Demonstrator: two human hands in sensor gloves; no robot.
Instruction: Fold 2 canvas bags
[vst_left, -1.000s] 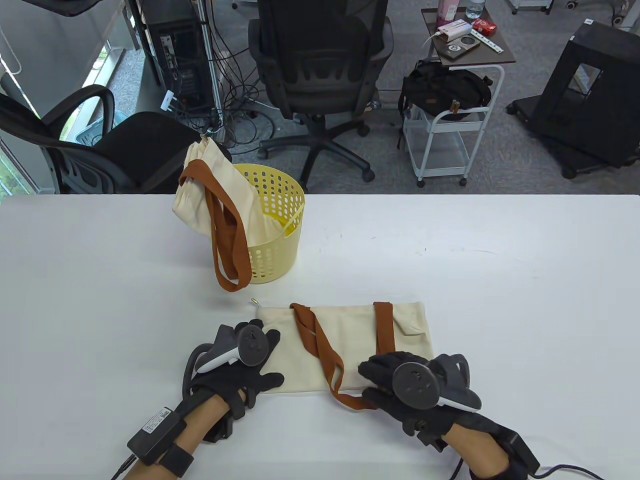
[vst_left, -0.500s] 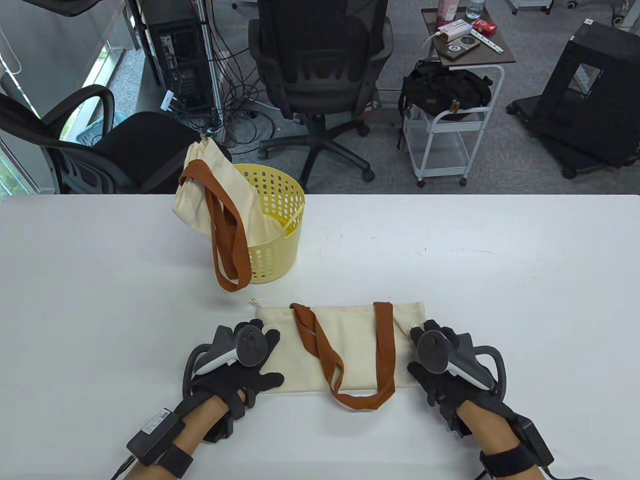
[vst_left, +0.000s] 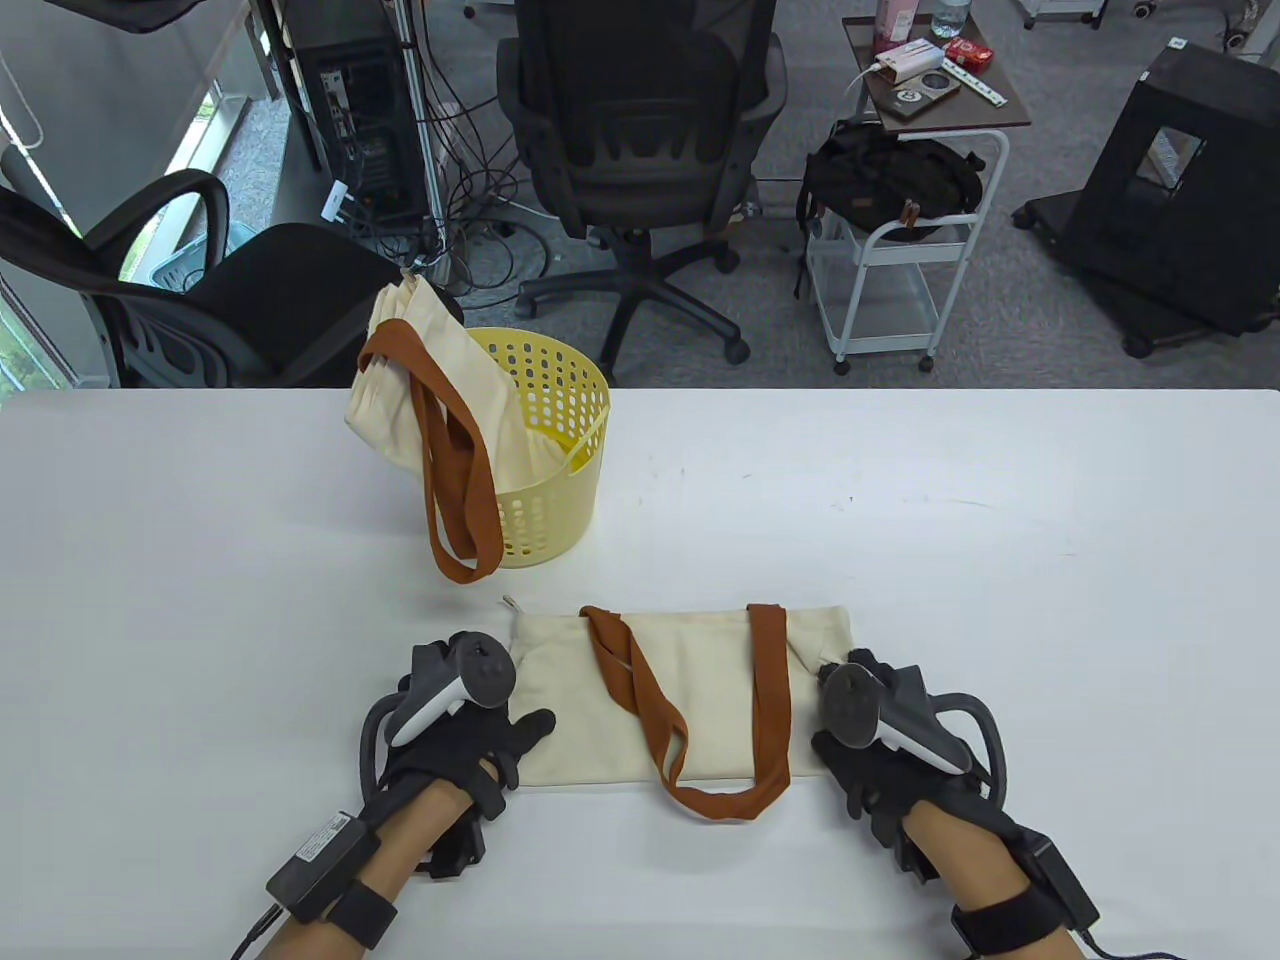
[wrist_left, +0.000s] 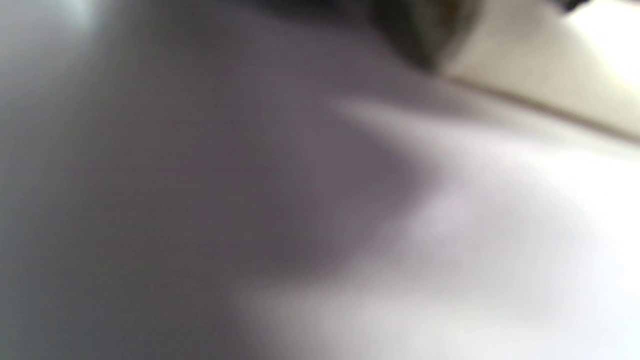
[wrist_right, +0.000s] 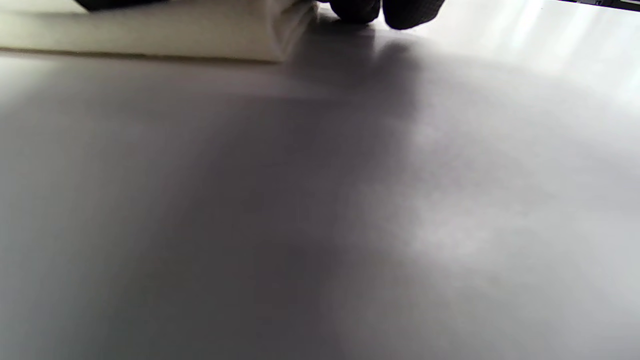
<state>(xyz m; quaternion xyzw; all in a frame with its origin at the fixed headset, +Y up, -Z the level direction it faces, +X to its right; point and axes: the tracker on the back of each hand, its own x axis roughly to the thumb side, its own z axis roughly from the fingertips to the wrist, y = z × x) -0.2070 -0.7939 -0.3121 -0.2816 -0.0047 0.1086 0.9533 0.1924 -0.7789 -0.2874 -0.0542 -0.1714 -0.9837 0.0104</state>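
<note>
**Both hands at the ends of the flat bag**

Nearest me, my left hand (vst_left: 462, 735) rests at the left end of the flat cream canvas bag with rust-brown straps (vst_left: 690, 700), thumb lying out on the cloth. My right hand (vst_left: 880, 745) sits at the bag's right end; I cannot tell whether its fingers grip the cloth. The bag lies on the white counter (vst_left: 1000, 600), long axis running left to right, its strap loops (vst_left: 730, 795) pointing toward me past the near edge. Farther back and left stands a round yellow perforated plastic basket (vst_left: 555, 480), with a second cream canvas bag (vst_left: 420, 400) draped over its left rim, straps hanging down outside.
</note>
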